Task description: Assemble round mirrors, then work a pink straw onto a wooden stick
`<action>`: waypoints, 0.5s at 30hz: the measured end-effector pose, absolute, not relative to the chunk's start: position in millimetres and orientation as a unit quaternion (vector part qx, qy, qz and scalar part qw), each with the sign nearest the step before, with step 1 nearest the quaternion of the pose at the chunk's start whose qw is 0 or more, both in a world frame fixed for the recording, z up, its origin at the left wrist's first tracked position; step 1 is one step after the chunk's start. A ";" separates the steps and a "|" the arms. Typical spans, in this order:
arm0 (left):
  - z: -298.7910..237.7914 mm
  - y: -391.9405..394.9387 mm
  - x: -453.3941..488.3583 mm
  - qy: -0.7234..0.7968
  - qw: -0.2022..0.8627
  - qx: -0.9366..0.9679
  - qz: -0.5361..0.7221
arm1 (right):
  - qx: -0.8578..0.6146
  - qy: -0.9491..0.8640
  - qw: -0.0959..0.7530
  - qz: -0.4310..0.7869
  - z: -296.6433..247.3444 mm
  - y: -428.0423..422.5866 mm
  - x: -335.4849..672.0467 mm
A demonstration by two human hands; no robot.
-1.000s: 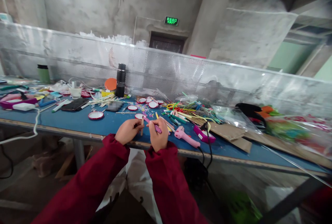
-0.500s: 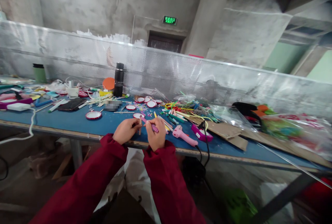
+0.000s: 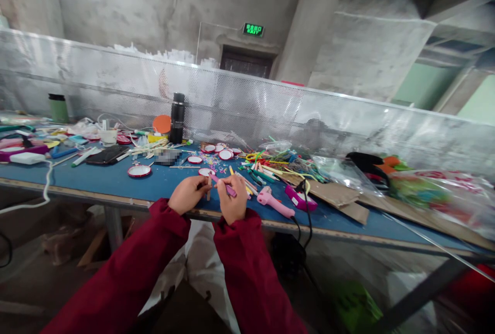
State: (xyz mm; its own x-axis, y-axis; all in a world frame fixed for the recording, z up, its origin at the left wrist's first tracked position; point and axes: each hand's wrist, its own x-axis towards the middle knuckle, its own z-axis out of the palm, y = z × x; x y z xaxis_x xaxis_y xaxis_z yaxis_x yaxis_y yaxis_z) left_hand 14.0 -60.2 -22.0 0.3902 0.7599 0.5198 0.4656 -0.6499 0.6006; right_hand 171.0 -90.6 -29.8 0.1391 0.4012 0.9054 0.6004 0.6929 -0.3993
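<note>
My left hand [image 3: 188, 193] is closed around a small wooden stick [image 3: 209, 187], held upright over the near edge of the blue table [image 3: 116, 182]. My right hand [image 3: 233, 199] is closed on a purple-pink pen-like stick [image 3: 228, 189], its tip pointing left at the wooden stick. Both sleeves are dark red. The two hands sit close together, almost touching. A pink glue gun [image 3: 273, 202] lies just right of my right hand, with a black cord running off the table.
Round red-rimmed mirrors [image 3: 139, 170] and a heap of coloured sticks [image 3: 266, 166] litter the table. A black flask [image 3: 177, 118] and a green cup [image 3: 58, 108] stand by the perforated metal screen [image 3: 270, 112]. Cardboard [image 3: 340, 200] and plastic bags [image 3: 433, 189] lie to the right.
The view has shifted slightly; my hands stay together near the table edge, with the pen tip still at the wooden stick.
</note>
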 end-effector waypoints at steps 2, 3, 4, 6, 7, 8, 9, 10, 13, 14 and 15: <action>-22.0 -60.5 14.1 0.378 0.181 0.813 0.404 | -0.384 -0.643 0.658 -0.075 -30.4 -90.2 171.2; -22.1 -60.6 14.1 0.382 0.180 0.811 0.405 | -0.384 -0.639 0.663 -0.075 -30.6 -89.9 171.3; -22.2 -60.6 14.1 0.385 0.181 0.809 0.406 | -0.383 -0.636 0.666 -0.076 -30.9 -89.6 171.4; -22.4 -60.4 14.1 0.385 0.185 0.808 0.406 | -0.382 -0.637 0.664 -0.080 -31.1 -89.2 171.6; -22.6 -60.3 14.0 0.385 0.187 0.807 0.406 | -0.382 -0.641 0.661 -0.082 -31.0 -89.1 171.6; -22.6 -60.2 14.0 0.385 0.189 0.807 0.406 | -0.382 -0.645 0.657 -0.083 -31.0 -89.1 171.6; -22.6 -60.1 13.9 0.384 0.190 0.807 0.406 | -0.383 -0.649 0.653 -0.083 -30.8 -89.1 171.6; -22.6 -60.0 13.9 0.383 0.191 0.808 0.405 | -0.384 -0.651 0.650 -0.082 -30.7 -89.1 171.6; -22.4 -59.7 13.9 0.382 0.191 0.809 0.404 | -0.384 -0.645 0.655 -0.081 -30.5 -89.1 171.7; -22.3 -59.6 13.9 0.381 0.190 0.810 0.403 | -0.383 -0.643 0.658 -0.081 -30.5 -89.1 171.8; -22.3 -59.6 13.9 0.382 0.188 0.810 0.403 | -0.383 -0.641 0.660 -0.081 -30.4 -89.1 171.8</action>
